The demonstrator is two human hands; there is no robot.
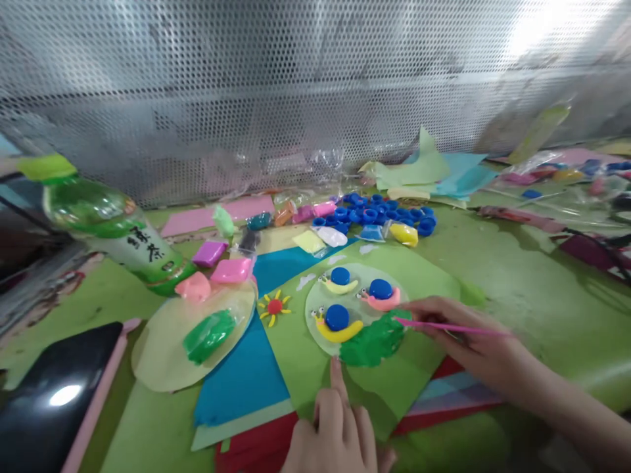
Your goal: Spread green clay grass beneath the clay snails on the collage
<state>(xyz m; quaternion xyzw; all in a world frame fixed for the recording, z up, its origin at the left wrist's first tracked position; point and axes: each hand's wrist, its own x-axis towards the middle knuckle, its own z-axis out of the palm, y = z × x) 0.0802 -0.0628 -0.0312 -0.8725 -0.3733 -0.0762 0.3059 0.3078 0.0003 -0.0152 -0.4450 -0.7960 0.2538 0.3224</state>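
My right hand (pixel 468 341) pinches a thin pink stick tool (pixel 444 326) whose tip touches a flattened patch of green clay (pixel 372 343). The clay lies on the lower right of a pale green paper circle (pixel 315 305) that carries three clay snails (pixel 338 322) with blue cap shells. My left hand (pixel 332 430) rests on the green paper sheet (pixel 419 276) just below the circle, index finger stretched toward the green clay and the other fingers curled. A small red and yellow clay sun (pixel 275 307) sits left of the circle.
A tipped green tea bottle (pixel 118 233) lies at the left. A yellowish disc (pixel 158 355) holds a green clay lump (pixel 210 334). Clay packets (pixel 231 269) and several blue caps (pixel 382 213) lie behind. A dark phone (pixel 49 394) sits near left. Coloured papers (pixel 438 171) and perforated metal wall behind.
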